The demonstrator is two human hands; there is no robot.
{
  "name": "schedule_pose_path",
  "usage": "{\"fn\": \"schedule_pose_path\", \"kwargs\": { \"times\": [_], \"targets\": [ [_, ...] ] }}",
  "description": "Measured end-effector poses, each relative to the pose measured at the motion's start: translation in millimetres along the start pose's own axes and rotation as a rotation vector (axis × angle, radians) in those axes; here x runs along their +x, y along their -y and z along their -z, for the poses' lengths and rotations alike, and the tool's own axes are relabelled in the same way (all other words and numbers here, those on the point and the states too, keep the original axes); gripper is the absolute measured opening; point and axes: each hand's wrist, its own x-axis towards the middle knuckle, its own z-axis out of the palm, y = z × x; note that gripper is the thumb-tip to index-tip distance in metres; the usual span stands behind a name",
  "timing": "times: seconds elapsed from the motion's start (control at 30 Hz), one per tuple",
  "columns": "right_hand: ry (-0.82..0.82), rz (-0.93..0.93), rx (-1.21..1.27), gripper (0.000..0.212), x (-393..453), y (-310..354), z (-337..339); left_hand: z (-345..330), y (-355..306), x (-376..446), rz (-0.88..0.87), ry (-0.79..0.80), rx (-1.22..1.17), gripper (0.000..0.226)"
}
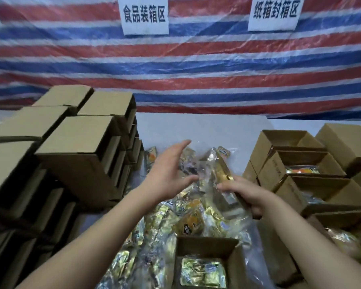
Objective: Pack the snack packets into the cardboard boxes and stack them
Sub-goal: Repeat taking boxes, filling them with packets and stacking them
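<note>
The right hand (pixel 245 197) grips a gold snack packet (pixel 224 174) above the heap of snack packets (pixel 175 230) on the white table (pixel 196 126). The left hand (pixel 167 174) hovers just left of it, fingers spread wide, holding nothing. An open cardboard box (pixel 204 245) with packets inside sits nearest; closed stacked boxes (pixel 77 142) stand left, open boxes (pixel 296 163) right.
</note>
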Motion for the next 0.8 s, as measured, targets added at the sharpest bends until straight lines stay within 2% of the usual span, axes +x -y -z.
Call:
{"fn": "schedule_pose_path", "kwargs": {
  "times": [0.07,0.13,0.2,0.27,0.3,0.37,0.43,0.5,0.6,0.7,0.8],
  "targets": [
    [-0.086,0.001,0.136,0.062,-4.4,-14.2,-0.5,-13.6,21.0,-35.6,0.27,-0.037,-0.217,0.082],
    [-0.045,0.028,0.23,0.061,-9.8,-30.3,-2.9,-40.3,37.5,-76.5,0.435,0.086,-0.364,0.071],
    [0.022,0.043,0.266,0.064,-15.5,-42.8,-4.7,-70.6,45.6,-113.3,0.486,0.29,-0.396,0.068],
    [0.062,0.009,0.289,0.082,-19.1,-53.9,-6.3,-98.8,52.1,-137.6,0.49,0.454,-0.372,0.063],
    [0.086,-0.016,0.3,0.085,-19.6,-59.1,-7.8,-108.0,53.8,-143.8,0.513,0.498,-0.406,0.052],
    [0.125,-0.04,0.301,0.076,-19.3,-66.4,-13.7,-115.8,55.2,-148.8,0.591,0.514,-0.524,0.027],
    [0.07,-0.02,0.171,0.071,-18.9,-72.6,-20.3,-116.9,58.0,-148.6,0.624,0.486,-0.558,0.021],
    [0.028,0.061,-0.1,0.068,-19.2,-75.9,-25.3,-118.1,60.9,-148.8,0.623,0.497,-0.568,0.022],
    [0.18,0.115,-0.5,0.052,-21.2,-75.2,-36.4,-117.6,62.0,-149.4,0.642,0.491,-0.569,0.02],
    [0.372,-0.005,-0.776,0.06,-14.6,-84.7,-46.0,-118.9,61.9,-151.0,0.654,0.482,-0.571,0.045],
    [0.404,-0.072,-0.904,0.03,-2.1,-97.1,-57.4,-126.4,65.7,-156.6,0.685,0.491,-0.546,0.059]
  ]
}}
